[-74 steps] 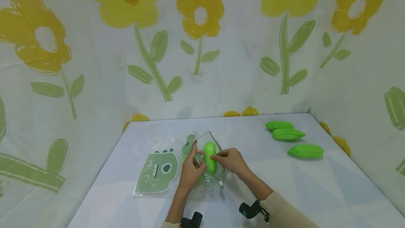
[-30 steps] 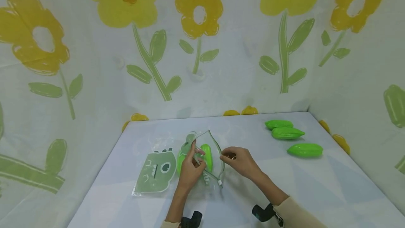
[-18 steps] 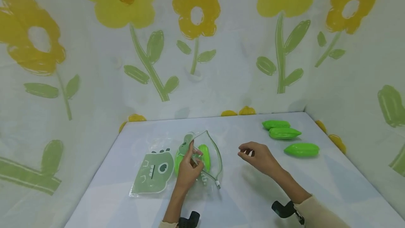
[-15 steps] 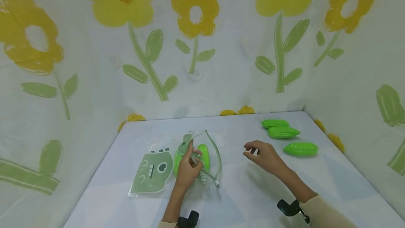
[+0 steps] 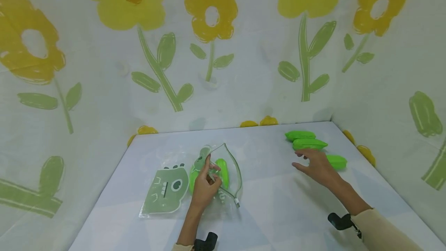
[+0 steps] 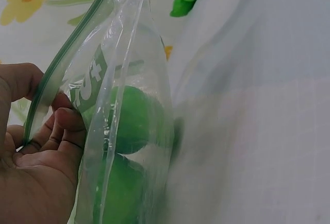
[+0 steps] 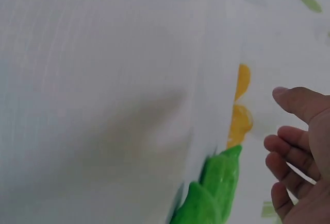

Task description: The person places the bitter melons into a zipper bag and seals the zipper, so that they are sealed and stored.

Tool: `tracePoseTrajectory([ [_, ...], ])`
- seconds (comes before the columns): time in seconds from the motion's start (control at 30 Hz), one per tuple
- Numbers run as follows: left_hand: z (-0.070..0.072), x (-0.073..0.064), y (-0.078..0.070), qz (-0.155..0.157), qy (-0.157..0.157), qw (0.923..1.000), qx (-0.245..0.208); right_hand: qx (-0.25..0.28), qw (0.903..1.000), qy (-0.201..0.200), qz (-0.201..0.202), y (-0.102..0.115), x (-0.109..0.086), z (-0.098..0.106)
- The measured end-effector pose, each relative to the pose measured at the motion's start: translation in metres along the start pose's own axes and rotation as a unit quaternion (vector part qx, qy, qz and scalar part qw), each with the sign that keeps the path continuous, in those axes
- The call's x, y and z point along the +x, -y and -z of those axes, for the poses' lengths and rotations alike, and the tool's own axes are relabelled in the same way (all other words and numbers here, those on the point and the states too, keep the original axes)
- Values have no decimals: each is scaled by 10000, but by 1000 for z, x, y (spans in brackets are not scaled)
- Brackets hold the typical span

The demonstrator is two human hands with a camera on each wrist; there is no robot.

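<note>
My left hand (image 5: 205, 187) pinches the rim of a clear zip bag (image 5: 240, 171) whose mouth gapes open. Inside it lie bright green ridged toy vegetables (image 5: 223, 173), seen through the plastic in the left wrist view as two rounded green shapes (image 6: 131, 118). My right hand (image 5: 318, 167) is above the table on the right, fingers parted and loosely bent, holding nothing. Close to it are three more green ridged vegetables: a back one (image 5: 299, 135), a middle one (image 5: 308, 143) and a nearer one (image 5: 338, 162) partly hidden by the hand.
A flat bag (image 5: 165, 191) printed with a green cartoon face lies on the white table (image 5: 265, 212), left of the open one. Flower-printed sheets (image 5: 251, 65) stand behind the table and along its sides.
My right hand has let go of a green vegetable in the bag, drawn back and moved right to the loose vegetables. The left hand has kept its pinch on the bag.
</note>
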State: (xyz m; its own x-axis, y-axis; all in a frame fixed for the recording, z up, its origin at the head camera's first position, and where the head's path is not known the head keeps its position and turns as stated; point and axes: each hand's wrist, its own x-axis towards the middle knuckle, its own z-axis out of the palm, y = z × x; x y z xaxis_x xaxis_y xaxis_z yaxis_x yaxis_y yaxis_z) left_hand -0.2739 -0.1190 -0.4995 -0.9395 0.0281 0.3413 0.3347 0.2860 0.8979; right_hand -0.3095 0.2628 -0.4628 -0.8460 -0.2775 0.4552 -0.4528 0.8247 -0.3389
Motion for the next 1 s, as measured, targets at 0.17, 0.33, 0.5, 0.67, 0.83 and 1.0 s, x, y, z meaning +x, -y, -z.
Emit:
tracePoseTrajectory([
  [0.17,-1,0,4,-75,-1,10000,-34,-326,9979,220,-516,-17,-5,10],
  [0.33,-1,0,4,-88,0,9999,-49,-678,9927,542,-836,-37,-9,20],
  [0.5,-1,-1,3,-29,-31,10000,-16,-979,9902,604,-791,-53,-14,29],
  [0.67,0,0,2,-99,-43,9999,7,-1123,9882,669,-804,-65,-22,35],
  [0.83,0,1,1,-109,-45,9999,67,-1257,9862,721,-798,-78,-27,36],
  [1.0,0,1,4,-119,-70,9999,9,-1493,9850,622,-607,-87,-34,35],
])
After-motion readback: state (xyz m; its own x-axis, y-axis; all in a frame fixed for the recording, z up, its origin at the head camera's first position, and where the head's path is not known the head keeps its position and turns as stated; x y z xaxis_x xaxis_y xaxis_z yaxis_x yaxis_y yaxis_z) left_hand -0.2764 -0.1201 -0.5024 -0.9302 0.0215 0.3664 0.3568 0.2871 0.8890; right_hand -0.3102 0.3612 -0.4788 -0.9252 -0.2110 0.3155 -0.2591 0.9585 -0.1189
